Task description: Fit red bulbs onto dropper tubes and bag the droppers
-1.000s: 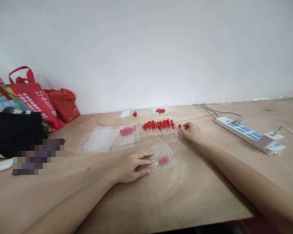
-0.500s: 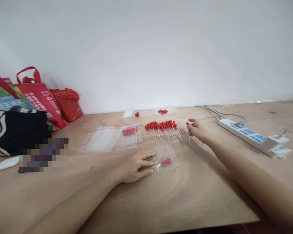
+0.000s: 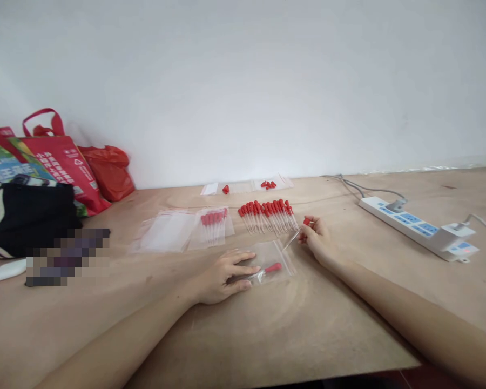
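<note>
My left hand (image 3: 227, 275) lies with fingers spread on a clear zip bag (image 3: 267, 249), pressing it to the table. Inside that bag is one dropper with a red bulb (image 3: 273, 267); its tube is partly under my fingers. My right hand (image 3: 319, 242) pinches another red-bulbed dropper (image 3: 295, 238) near its bulb, the glass tip slanting down to the left by the bag's zip edge. Beyond both hands, several red-bulbed droppers (image 3: 267, 208) lie in a row side by side. Farther left, more droppers (image 3: 213, 219) rest in or on a clear bag, beside stacked zip bags (image 3: 168, 232).
At the back, loose red bulbs (image 3: 268, 185) and glass tubes (image 3: 242, 187) lie on clear bags. To the right sits a white power strip (image 3: 409, 219) with plugged-in cables. Red shopping bags (image 3: 68, 162) and a black striped cloth item (image 3: 32, 219) stand at the left.
My right hand has come nearer and slightly left, away from the row's right end. Its dropper has swung from near upright to slanting toward the bag. The left hand stays on the bag.
</note>
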Demonstrator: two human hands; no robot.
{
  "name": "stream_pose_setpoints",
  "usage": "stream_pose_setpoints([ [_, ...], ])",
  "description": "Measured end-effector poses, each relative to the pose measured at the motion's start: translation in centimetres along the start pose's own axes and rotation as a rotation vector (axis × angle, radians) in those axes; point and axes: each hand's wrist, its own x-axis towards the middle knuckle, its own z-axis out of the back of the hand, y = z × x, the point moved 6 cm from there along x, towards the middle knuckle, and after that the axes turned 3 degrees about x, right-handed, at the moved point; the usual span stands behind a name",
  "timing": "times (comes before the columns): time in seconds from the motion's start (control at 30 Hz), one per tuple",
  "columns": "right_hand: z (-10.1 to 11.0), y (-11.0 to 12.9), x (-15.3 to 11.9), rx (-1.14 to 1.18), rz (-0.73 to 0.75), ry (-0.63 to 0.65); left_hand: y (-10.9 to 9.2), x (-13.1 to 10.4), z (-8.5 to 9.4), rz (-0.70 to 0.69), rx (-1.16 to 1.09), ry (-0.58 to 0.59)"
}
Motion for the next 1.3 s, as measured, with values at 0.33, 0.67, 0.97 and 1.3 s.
stream_pose_setpoints([
  [0.33,-3.1,0.9,-4.1,0.003,-0.169,0.348,0.0,-0.3,0.3,0.045,-0.051,-0.054],
  [0.67,-4.1,0.4,-4.3,-0.192,-0.186,0.599,-0.3,-0.2,0.4,0.043,-0.014,-0.037],
  [0.97,-2.3,0.4,-1.2,-0.366,-0.036,0.439,0.3,-0.1,-0.2,0.050,0.006,-0.001],
  [1.3,-0.2,0.7,7.9,-1.003,0.063,0.003,0.1,0.1,-0.1,0.007,0.024,0.001],
])
